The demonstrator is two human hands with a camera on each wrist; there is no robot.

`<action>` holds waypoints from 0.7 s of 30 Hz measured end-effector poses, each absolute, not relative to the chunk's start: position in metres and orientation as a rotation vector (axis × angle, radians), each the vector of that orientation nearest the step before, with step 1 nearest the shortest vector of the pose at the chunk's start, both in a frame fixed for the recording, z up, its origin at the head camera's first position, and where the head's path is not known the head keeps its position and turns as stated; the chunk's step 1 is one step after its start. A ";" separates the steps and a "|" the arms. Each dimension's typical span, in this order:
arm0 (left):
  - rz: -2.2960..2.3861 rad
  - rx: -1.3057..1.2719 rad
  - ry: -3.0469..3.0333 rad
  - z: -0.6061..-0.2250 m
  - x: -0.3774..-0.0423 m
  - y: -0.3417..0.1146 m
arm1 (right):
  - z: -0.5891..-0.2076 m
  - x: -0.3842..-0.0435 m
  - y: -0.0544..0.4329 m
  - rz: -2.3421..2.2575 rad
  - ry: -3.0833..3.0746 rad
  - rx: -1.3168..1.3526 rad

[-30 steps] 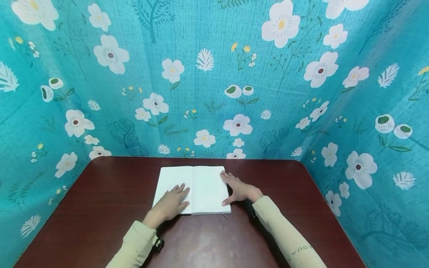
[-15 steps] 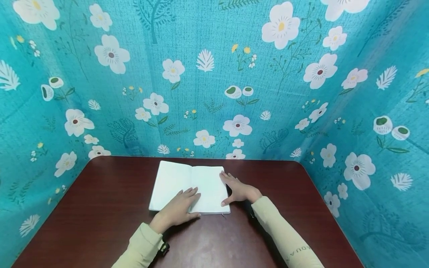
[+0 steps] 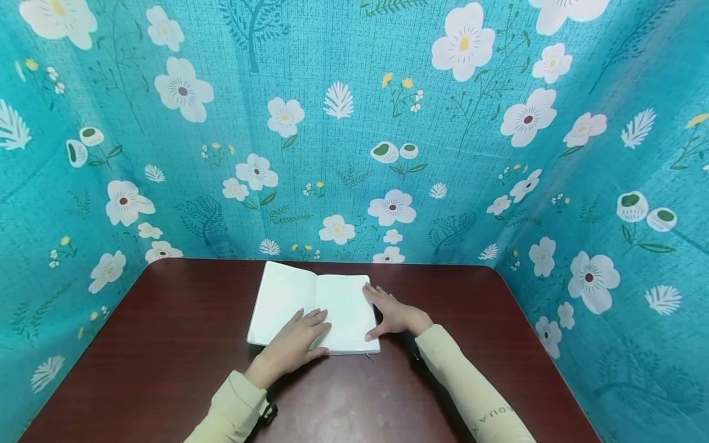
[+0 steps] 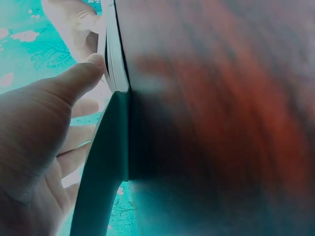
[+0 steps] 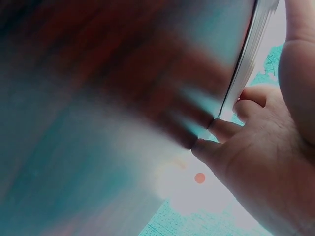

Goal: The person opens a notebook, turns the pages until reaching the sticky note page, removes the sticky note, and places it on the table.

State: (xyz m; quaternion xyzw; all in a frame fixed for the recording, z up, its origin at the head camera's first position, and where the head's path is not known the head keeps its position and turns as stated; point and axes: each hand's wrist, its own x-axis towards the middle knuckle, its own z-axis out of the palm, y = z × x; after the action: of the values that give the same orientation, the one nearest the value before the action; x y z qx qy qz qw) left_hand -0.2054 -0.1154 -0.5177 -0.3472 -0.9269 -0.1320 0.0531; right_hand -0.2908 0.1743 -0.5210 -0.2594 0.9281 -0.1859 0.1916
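An open notebook point(image 3: 350, 307) with blank white pages lies near the table's middle. Its left half point(image 3: 279, 295) is tipped up off the table, and the dark green cover point(image 4: 106, 147) slants upward in the left wrist view. My left hand point(image 3: 293, 344) lies over the lower part of the fold with fingers extended, the thumb by the bottom edge of the pages. At the notebook's right edge rests my right hand point(image 3: 393, 317), its fingers and thumb spread. In the right wrist view, fingertips point(image 5: 202, 146) of that hand meet the table beside the page edges point(image 5: 246, 64).
A dark red-brown, glossy table point(image 3: 177, 320) surrounds the notebook. Teal floral cloth point(image 3: 343, 154) hangs behind it and along both sides. A thin ribbon point(image 3: 369, 356) pokes out from the notebook's lower right edge.
My left hand has slid from the left page to the right, over the fold. The notebook's left half has risen off the table. My right hand has stayed in place.
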 end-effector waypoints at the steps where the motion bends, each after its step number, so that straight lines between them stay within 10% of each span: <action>1: -0.389 -1.061 -2.803 -0.517 -0.205 -0.116 | -0.521 -0.291 0.174 -0.520 2.607 -0.726; 21: -0.143 -1.105 -2.576 -0.510 -0.198 -0.108 | -0.521 -0.290 0.183 -0.635 2.582 -0.757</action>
State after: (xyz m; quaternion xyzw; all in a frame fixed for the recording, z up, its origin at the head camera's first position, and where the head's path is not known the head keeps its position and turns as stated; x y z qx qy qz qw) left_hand -0.1982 -0.1078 -0.5104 -0.3881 -0.9051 -0.0503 0.1666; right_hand -0.2898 0.1830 -0.5205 -0.2690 0.9174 -0.2255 0.1876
